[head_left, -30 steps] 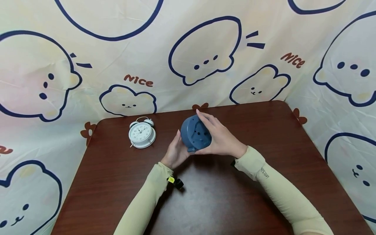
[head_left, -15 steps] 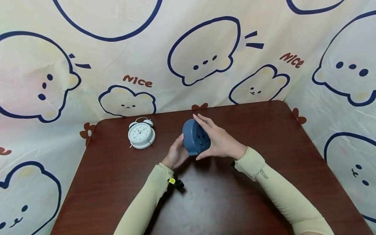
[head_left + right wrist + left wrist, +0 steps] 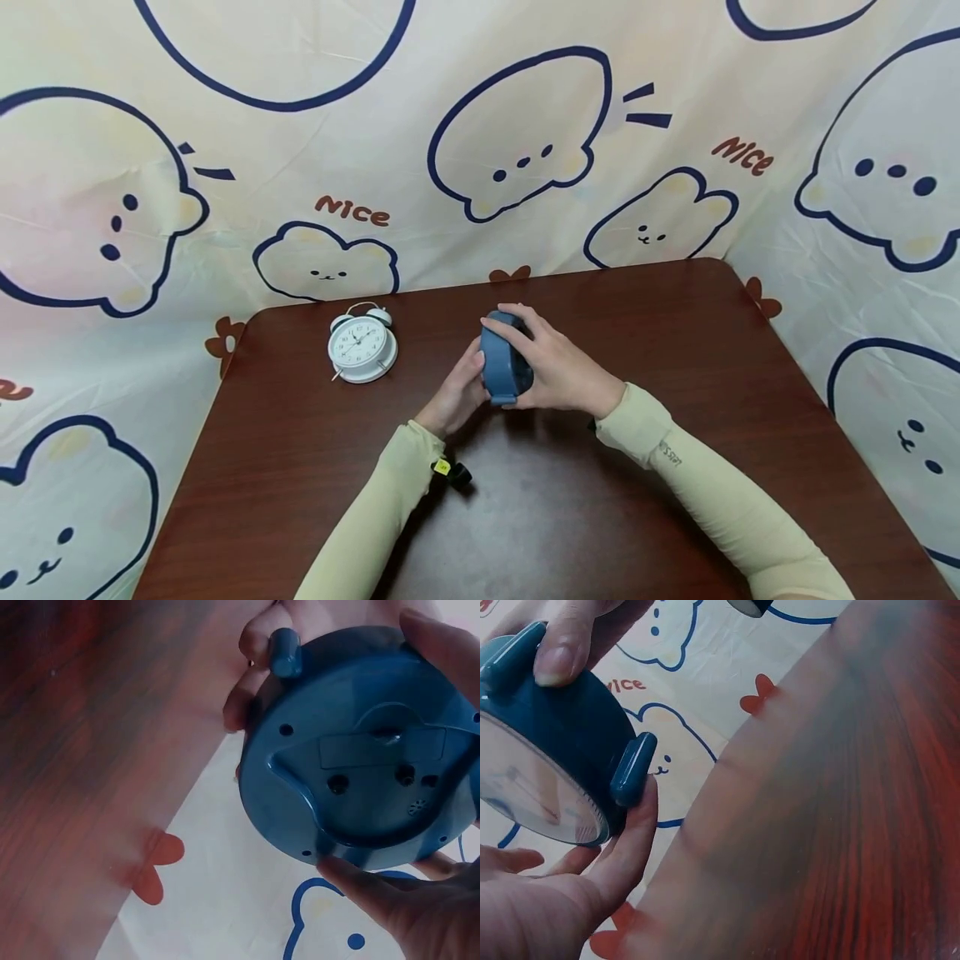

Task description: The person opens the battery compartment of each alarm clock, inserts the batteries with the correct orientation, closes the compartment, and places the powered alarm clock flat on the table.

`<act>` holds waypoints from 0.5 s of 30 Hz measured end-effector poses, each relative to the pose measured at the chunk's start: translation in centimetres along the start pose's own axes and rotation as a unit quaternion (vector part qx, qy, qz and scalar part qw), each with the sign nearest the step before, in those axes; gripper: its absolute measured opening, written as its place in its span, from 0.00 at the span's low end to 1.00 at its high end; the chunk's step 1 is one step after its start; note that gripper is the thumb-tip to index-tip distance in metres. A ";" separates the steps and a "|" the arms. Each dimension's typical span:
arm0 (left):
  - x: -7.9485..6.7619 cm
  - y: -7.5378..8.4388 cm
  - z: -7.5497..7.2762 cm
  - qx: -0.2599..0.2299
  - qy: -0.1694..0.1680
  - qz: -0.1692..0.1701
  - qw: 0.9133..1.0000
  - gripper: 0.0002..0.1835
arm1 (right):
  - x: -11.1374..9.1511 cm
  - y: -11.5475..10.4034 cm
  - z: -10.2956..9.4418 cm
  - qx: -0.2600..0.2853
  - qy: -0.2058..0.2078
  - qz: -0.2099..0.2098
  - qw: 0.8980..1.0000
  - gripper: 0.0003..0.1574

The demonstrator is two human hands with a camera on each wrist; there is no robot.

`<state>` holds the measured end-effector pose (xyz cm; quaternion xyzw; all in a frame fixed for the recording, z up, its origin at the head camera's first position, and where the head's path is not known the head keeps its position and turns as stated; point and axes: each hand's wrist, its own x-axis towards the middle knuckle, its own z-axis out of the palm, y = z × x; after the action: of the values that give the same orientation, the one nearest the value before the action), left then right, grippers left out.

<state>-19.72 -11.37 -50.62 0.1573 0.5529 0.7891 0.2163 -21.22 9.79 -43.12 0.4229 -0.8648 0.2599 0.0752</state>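
A round blue alarm clock (image 3: 500, 360) is held up above the table between both hands, its edge toward the head camera. My left hand (image 3: 459, 390) holds it from the left, with fingers against the rim and a stubby foot in the left wrist view, where the pale dial (image 3: 536, 791) shows at a slant. From the right, my right hand (image 3: 566, 364) grips the rim, fingers over the top and thumb below. The right wrist view shows the clock's back (image 3: 367, 765), with small knobs, screw holes and a battery cover outline.
A white twin-bell alarm clock (image 3: 360, 343) stands at the back left of the brown wooden table (image 3: 540, 517). Behind and beside the table hangs a pale cloth (image 3: 465, 92) with cartoon drawings.
The blue clock has turned so that its back, earlier in sight from the head, now faces right and its rim shows. Both hands have shifted slightly toward the person with it.
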 end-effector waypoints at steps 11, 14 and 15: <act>0.6 -0.1 0.0 0.000 0.014 -0.060 0.998 0.41 | -0.1 0.2 -0.4 0.067 0.063 0.007 0.996 0.77; 0.7 -0.4 0.4 0.016 0.030 -0.074 0.997 0.40 | -0.1 0.3 -0.4 0.088 0.054 0.011 0.995 0.77; 0.7 -0.5 0.6 0.014 0.038 -0.071 0.997 0.39 | -0.1 0.3 -0.4 0.095 0.052 0.012 0.994 0.78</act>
<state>-19.96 -10.41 -50.90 0.0908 0.5811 0.7697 0.2484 -21.44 10.24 -43.00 0.4033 -0.8363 0.3636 0.0765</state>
